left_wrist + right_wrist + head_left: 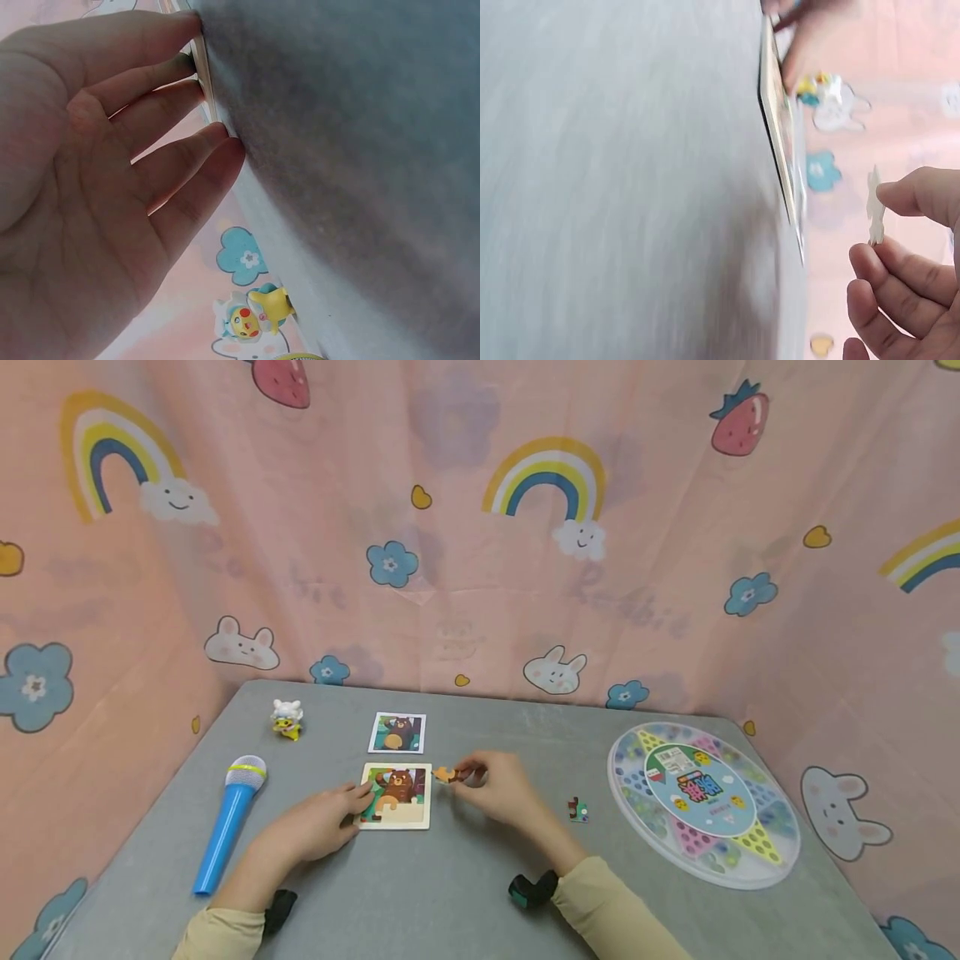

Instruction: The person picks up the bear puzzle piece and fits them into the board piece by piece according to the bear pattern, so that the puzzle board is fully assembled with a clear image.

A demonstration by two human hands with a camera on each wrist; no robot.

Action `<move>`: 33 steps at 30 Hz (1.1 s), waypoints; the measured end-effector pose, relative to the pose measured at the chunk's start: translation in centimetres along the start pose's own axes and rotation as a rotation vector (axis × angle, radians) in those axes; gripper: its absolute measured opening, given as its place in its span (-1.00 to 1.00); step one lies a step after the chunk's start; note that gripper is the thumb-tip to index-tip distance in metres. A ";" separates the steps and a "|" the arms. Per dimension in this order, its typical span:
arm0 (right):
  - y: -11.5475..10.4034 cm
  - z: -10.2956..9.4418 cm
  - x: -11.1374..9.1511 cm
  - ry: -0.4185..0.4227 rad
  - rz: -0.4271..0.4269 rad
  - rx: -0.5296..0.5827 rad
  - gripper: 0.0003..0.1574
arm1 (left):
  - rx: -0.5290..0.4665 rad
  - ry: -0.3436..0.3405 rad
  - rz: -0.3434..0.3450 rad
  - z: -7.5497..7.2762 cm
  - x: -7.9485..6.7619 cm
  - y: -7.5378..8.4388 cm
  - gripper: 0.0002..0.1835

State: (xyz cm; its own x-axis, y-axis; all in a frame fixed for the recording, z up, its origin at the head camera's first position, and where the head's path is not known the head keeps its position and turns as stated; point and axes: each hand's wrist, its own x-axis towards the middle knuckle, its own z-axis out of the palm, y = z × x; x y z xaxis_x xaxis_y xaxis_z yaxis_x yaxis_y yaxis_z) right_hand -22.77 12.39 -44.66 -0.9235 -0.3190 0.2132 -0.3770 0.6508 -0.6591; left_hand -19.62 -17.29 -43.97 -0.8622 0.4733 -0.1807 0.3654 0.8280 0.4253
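Observation:
My left hand (318, 818) lies at the left edge of a puzzle board (427, 797), its fairly straight fingers (176, 161) touching the pale rim. The board shows a brown bear, with a bare wood-coloured gap along its lower right. Just right of the board, my right hand (498, 785) pinches a small orange and brown puzzle piece (444, 774) between thumb and fingers. The right wrist view shows that piece (875, 202) nearly edge-on, raised off the table. Behind the board lies a picture card (397, 732) with a similar bear.
Another puzzle piece (577, 810) lies right of my right forearm. Farther right is a round, clear-rimmed game board (705, 806). A blue toy microphone (228, 827) lies at the left, with a small yellow and white figurine (287, 720) behind it. A pink patterned curtain (465, 610) hangs behind the grey table.

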 end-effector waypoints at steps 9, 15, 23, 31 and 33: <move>-2.4 2.4 1.3 -0.110 -0.073 0.020 -0.80 | 0.010 -0.006 -0.006 0.0 0.1 0.0 -0.46; -3.3 3.8 1.8 -0.202 -0.120 -0.027 -0.78 | 0.013 0.000 -0.003 -0.1 0.0 0.1 -0.46; -3.4 5.4 2.3 -0.263 -0.126 -0.100 -0.81 | 0.024 0.008 0.027 -0.1 -0.1 0.0 -0.46; -3.5 5.7 2.2 -0.269 -0.116 -0.070 -0.82 | 0.057 0.025 0.048 0.0 -0.1 0.4 -0.48; -3.4 5.7 2.2 -0.269 -0.119 -0.069 -0.82 | 0.054 0.037 0.061 0.0 -0.2 0.6 -0.48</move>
State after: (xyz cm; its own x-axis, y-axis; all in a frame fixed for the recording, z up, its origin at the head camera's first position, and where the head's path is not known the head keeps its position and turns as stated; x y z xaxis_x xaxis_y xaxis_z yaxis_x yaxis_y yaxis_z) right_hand -23.08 5.51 -46.06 -0.8239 -0.5608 0.0817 -0.4941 0.6404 -0.5880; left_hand -19.21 -16.85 -43.68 -0.8496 0.5130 -0.1228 0.4352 0.8133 0.3863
